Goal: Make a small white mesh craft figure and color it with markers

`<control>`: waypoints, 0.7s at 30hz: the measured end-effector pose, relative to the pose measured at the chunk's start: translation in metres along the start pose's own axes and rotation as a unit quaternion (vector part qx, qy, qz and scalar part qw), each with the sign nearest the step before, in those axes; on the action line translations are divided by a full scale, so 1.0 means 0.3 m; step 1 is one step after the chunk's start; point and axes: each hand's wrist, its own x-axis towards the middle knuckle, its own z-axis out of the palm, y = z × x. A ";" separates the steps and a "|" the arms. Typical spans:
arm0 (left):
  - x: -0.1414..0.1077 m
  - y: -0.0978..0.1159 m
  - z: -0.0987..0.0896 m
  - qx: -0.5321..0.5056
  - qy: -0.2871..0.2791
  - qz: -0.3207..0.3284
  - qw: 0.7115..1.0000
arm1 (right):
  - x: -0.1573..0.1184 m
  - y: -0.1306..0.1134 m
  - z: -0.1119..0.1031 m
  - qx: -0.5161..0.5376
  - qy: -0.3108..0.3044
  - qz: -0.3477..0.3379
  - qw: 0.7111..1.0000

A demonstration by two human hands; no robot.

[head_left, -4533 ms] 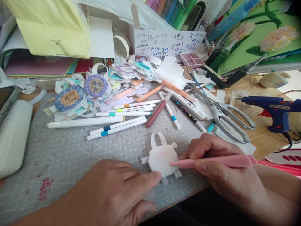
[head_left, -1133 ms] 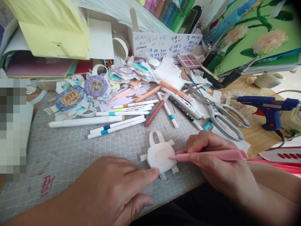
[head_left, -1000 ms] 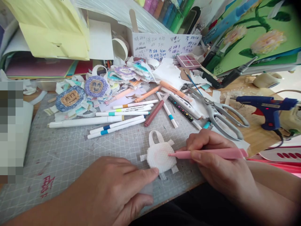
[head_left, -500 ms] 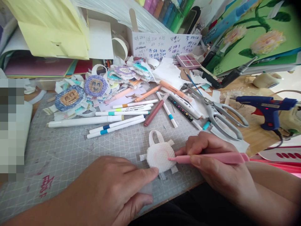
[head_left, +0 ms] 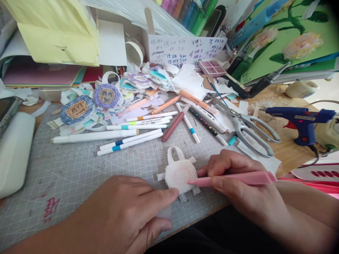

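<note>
A small white textured padded piece point(head_left: 176, 175) lies on the grey cutting mat point(head_left: 87, 169), with a loop at its top and short tabs round its edge. A faint pink ring shows on its face. My left hand point(head_left: 132, 208) holds it down, the index fingertip on its lower edge and the thumb apart below. A whitish strip shows between that finger and thumb. My right hand point(head_left: 238, 180) grips a pink marker point(head_left: 238, 179), whose tip touches the piece's lower right face.
Several markers point(head_left: 132, 141) lie behind the piece, beside grey scissors point(head_left: 251, 134). Finished-looking blue and purple patches point(head_left: 107, 94) pile up at back left. A blue glue gun point(head_left: 302, 120) stands at right. A white object point(head_left: 16, 155) sits at far left.
The marker tip has moved slightly left and down over the piece, and the pink ring looks more complete along its lower right. My left hand has stayed in place.
</note>
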 end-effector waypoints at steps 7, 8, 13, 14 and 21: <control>0.002 0.001 -0.006 0.016 -0.004 -0.001 1.000 | 0.002 0.048 -0.006 0.093 0.029 0.009 0.995; 0.002 0.001 -0.007 0.017 -0.005 -0.003 1.000 | 0.003 0.052 -0.004 0.093 0.037 0.003 0.995; 0.001 0.002 -0.008 0.021 -0.011 -0.006 1.000 | 0.002 0.053 0.004 0.102 0.058 -0.009 0.993; 0.000 0.001 -0.007 0.021 -0.011 -0.006 1.000 | 0.002 0.052 0.006 0.100 0.057 -0.010 0.993; -0.001 0.005 -0.007 0.011 -0.011 -0.016 1.000 | 0.002 0.041 0.014 0.039 0.073 -0.016 0.996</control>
